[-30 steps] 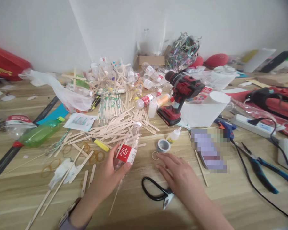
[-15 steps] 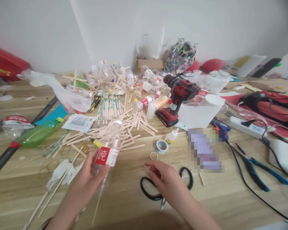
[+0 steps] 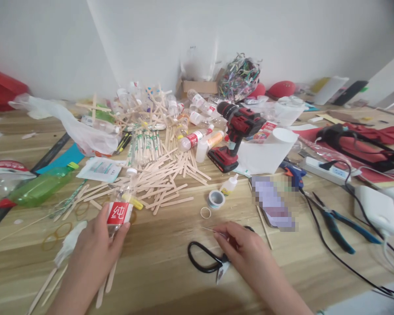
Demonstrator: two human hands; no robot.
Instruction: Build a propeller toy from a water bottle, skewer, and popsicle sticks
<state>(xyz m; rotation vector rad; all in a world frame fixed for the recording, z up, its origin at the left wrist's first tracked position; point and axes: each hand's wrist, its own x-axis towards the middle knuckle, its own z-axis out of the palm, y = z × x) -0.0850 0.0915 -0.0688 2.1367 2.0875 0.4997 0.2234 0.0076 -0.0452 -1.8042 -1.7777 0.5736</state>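
My left hand (image 3: 96, 245) is wrapped round a clear plastic bottle (image 3: 118, 213) with a red and white label and a white cap. The bottle stands roughly upright, its lower part hidden by the hand. Between thumb and fingertips, my right hand (image 3: 241, 245) pinches a thin pale sliver (image 3: 207, 229) that sticks out to the left; its exact kind is unclear. Under and beside that hand lie black-handled scissors (image 3: 202, 258), partly covered. Just beyond are a small ring (image 3: 205, 212), a grey spool (image 3: 216, 200) and a small glue bottle (image 3: 229, 184).
Wooden craft sticks (image 3: 170, 188) spread across the middle of the table. A red drill (image 3: 238, 131) stands behind them. A green bottle (image 3: 42, 183) lies at left. Pliers (image 3: 335, 227), a blurred phone (image 3: 274, 203), a power strip (image 3: 328, 170) and cables are at right.
My left hand has moved left with the bottle, which now stands more upright. My right hand has shifted slightly right and down, and the thin sliver now shows at its fingertips.
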